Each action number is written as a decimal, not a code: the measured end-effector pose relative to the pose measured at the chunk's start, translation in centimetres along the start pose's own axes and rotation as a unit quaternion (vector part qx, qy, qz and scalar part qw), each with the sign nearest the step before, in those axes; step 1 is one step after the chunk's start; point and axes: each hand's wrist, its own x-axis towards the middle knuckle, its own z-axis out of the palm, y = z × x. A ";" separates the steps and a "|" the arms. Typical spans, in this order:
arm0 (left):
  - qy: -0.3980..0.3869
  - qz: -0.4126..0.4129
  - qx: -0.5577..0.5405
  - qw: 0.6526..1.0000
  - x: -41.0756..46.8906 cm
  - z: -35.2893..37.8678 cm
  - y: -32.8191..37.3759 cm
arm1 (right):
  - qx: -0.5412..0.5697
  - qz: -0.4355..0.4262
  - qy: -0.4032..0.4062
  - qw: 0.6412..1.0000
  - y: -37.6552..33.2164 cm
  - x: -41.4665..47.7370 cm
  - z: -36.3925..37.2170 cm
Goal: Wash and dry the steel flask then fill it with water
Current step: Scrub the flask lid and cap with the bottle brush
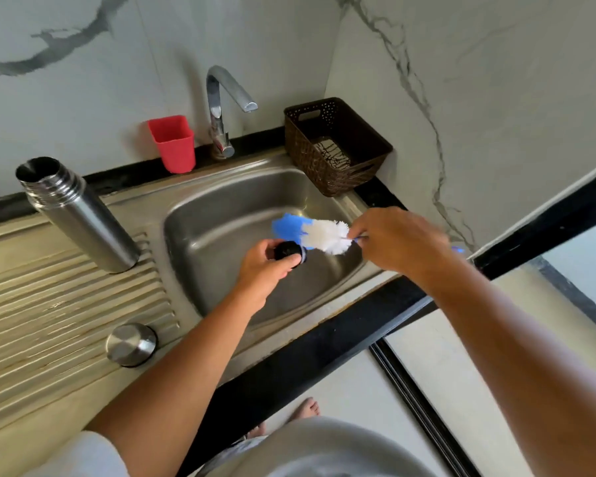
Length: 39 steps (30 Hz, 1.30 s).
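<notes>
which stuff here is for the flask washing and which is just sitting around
In use: steel flask, black stopper in the left hand, bottle brush in the right hand, steel cap, tap, sink.
Lying about: red cup, brown basket.

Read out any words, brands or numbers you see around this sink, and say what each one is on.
No readable text anywhere in this picture.
Plain, no label or brand showing: steel flask, steel cap, red cup, tap.
No marking made out on the black stopper in the left hand.
In the brown basket, black marks on the white sheet, too blurred to tell if letters.
</notes>
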 end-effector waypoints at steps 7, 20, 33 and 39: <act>-0.040 -0.004 -0.042 0.998 -0.9 0.2 0.6 | -0.034 -0.036 -0.009 0.999 -3.7 1.8 0.5; -0.054 0.010 -0.072 0.996 -1.0 -2.1 0.4 | -0.017 -0.018 -0.016 1.000 -5.0 3.3 -0.3; 0.050 -0.062 -0.160 0.984 2.3 -5.4 -1.3 | 0.081 0.032 0.031 0.996 -2.2 1.3 -3.9; 0.036 -0.059 -0.169 0.983 2.7 -5.3 -0.9 | 0.128 0.013 0.047 0.991 -2.7 0.6 -3.8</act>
